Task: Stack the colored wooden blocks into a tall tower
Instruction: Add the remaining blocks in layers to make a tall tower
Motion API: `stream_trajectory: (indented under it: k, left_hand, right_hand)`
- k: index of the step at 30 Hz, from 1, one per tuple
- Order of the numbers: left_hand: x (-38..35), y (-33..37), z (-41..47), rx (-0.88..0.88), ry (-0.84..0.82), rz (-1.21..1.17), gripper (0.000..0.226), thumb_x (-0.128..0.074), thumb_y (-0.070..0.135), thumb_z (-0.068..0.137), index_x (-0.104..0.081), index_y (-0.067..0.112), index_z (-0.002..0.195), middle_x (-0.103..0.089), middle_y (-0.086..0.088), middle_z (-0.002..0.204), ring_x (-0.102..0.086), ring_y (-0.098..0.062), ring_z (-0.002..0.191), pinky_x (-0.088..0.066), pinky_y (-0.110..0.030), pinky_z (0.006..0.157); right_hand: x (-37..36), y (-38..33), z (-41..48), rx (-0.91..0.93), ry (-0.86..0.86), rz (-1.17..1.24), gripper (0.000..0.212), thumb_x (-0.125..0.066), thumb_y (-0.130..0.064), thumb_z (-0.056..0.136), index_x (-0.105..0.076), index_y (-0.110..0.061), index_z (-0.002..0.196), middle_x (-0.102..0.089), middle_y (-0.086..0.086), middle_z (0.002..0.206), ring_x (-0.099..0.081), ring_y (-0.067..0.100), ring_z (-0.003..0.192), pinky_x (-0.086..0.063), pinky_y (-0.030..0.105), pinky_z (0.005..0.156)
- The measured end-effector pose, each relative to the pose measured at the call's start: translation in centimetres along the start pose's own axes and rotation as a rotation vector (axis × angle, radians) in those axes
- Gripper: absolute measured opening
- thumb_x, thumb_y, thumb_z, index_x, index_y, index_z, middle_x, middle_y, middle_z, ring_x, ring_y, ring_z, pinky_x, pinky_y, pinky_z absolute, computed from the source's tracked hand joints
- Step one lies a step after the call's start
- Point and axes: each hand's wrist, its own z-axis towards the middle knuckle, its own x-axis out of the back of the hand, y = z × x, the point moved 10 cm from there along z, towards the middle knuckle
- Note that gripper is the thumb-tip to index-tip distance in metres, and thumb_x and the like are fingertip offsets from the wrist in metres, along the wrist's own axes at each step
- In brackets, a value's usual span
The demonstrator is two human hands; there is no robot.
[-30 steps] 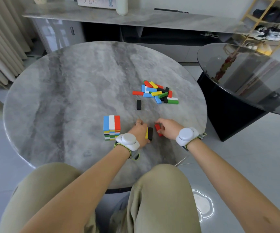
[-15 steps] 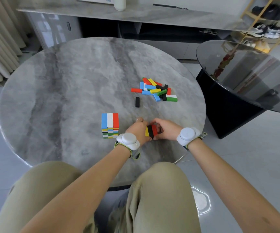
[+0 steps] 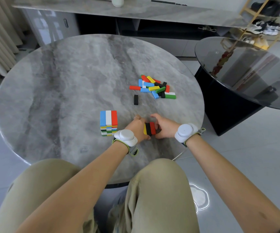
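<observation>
A short tower of colored blocks (image 3: 108, 122) stands on the round marble table (image 3: 68, 84), topped by a blue, a white and a red block side by side. Just right of it, my left hand (image 3: 135, 127) and my right hand (image 3: 163, 127) hold a row of three blocks (image 3: 149, 128), yellow, black and red, pressed together between them. A loose pile of colored blocks (image 3: 154, 87) lies farther back on the table. A single black block (image 3: 136, 99) lies apart, in front of the pile.
A dark glass side table (image 3: 246, 78) stands close on the right. A marble sideboard (image 3: 119, 9) runs along the back, with a shoe rack (image 3: 267, 22) at the far right. My knees sit under the table's near edge.
My right hand brought the red block up against the black and yellow ones held by my left hand; the three now sit together between both hands. The tower has not moved.
</observation>
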Motion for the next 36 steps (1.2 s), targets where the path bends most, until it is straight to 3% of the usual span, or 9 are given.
stream_trajectory:
  k: [3,6,9,12,15,19,23,27,36]
  left_hand:
    - [0.2,0.6,-1.0,-0.024,-0.023,0.07,0.076,-0.076,0.032,0.073,-0.037,0.003,0.132,-0.035,-0.013,0.133,-0.053,-0.026,0.104,-0.046,-0.031,0.092]
    - [1.7,1.4,-1.6,-0.048,0.041,0.048,0.069,-0.072,0.015,0.076,-0.035,0.004,0.133,-0.035,-0.015,0.134,-0.054,-0.028,0.101,-0.046,-0.033,0.083]
    - [4.0,2.7,-2.6,-0.097,0.072,0.082,0.062,-0.063,0.006,0.081,-0.034,0.003,0.135,-0.033,-0.017,0.136,-0.055,-0.027,0.087,-0.052,-0.036,0.083]
    - [7.1,2.7,-3.5,-0.111,0.133,0.008,0.064,-0.058,0.0,0.08,-0.035,0.006,0.139,-0.033,-0.014,0.139,-0.058,-0.029,0.099,-0.051,-0.035,0.087]
    - [10.3,1.9,-4.3,-0.133,0.216,-0.044,0.058,-0.057,0.001,0.081,-0.041,0.007,0.136,-0.039,-0.012,0.136,-0.055,-0.024,0.096,-0.041,-0.023,0.081]
    - [13.8,-1.0,-5.4,-0.098,0.315,-0.099,0.049,-0.057,0.001,0.082,-0.048,0.007,0.131,-0.044,-0.013,0.131,-0.056,-0.029,0.1,-0.038,-0.024,0.088]
    - [16.0,-5.9,-6.7,0.011,0.425,-0.193,0.039,-0.055,0.003,0.085,-0.055,0.009,0.123,-0.047,-0.012,0.127,-0.054,-0.021,0.076,-0.038,-0.022,0.079]
    - [16.3,-9.6,-7.6,0.105,0.459,-0.229,0.032,-0.056,0.01,0.088,-0.058,0.009,0.12,-0.052,-0.01,0.126,-0.052,-0.016,0.076,-0.036,-0.019,0.079]
    - [11.8,-7.8,-6.4,-0.034,0.069,0.001,0.086,-0.082,0.034,0.066,-0.039,0.019,0.139,-0.042,-0.003,0.138,-0.044,-0.019,0.126,-0.039,-0.033,0.105]
  right_hand:
    - [0.0,1.8,0.0,-0.157,-0.013,0.131,0.084,-0.065,-0.012,0.081,-0.01,-0.006,0.144,-0.051,0.009,0.097,-0.054,0.023,0.086,-0.043,0.027,0.07]
    - [0.9,3.5,-0.1,-0.338,0.161,0.259,0.029,-0.061,-0.03,0.086,-0.043,-0.009,0.097,-0.043,0.001,0.079,-0.048,0.021,0.074,-0.039,0.025,0.059]
    - [0.5,3.0,-0.7,-0.413,0.236,0.24,0.049,-0.064,-0.05,0.079,-0.034,-0.015,0.066,-0.038,0.001,0.067,-0.041,0.018,0.063,-0.036,0.025,0.055]
    - [-0.5,0.9,-1.3,-0.436,0.189,0.046,0.079,-0.063,-0.069,0.068,-0.051,-0.003,0.11,-0.053,0.013,0.111,-0.055,0.027,0.102,-0.044,0.033,0.081]
    - [-0.8,-1.0,-0.9,-0.432,0.204,-0.114,0.101,-0.057,-0.07,0.074,-0.028,0.003,0.137,-0.036,0.018,0.138,-0.038,0.032,0.129,-0.035,0.035,0.101]
    - [-1.2,-2.8,0.0,-0.383,0.235,-0.119,0.083,-0.061,-0.052,0.081,-0.028,0.002,0.135,-0.034,0.019,0.138,-0.034,0.033,0.128,-0.032,0.035,0.102]
    - [-1.5,-3.6,0.2,-0.317,0.192,-0.153,0.081,-0.063,-0.05,0.08,-0.03,-0.002,0.136,-0.035,0.017,0.137,-0.034,0.033,0.127,-0.033,0.036,0.102]
    - [-1.0,-3.4,-0.3,-0.303,0.242,-0.155,0.076,-0.065,-0.05,0.078,-0.035,-0.004,0.132,-0.039,0.015,0.135,-0.04,0.032,0.125,-0.038,0.037,0.097]
    - [-0.7,-4.2,-0.3,-0.228,0.251,-0.181,0.059,-0.063,-0.042,0.08,-0.043,-0.005,0.121,-0.046,0.013,0.127,-0.047,0.031,0.116,-0.042,0.037,0.089]
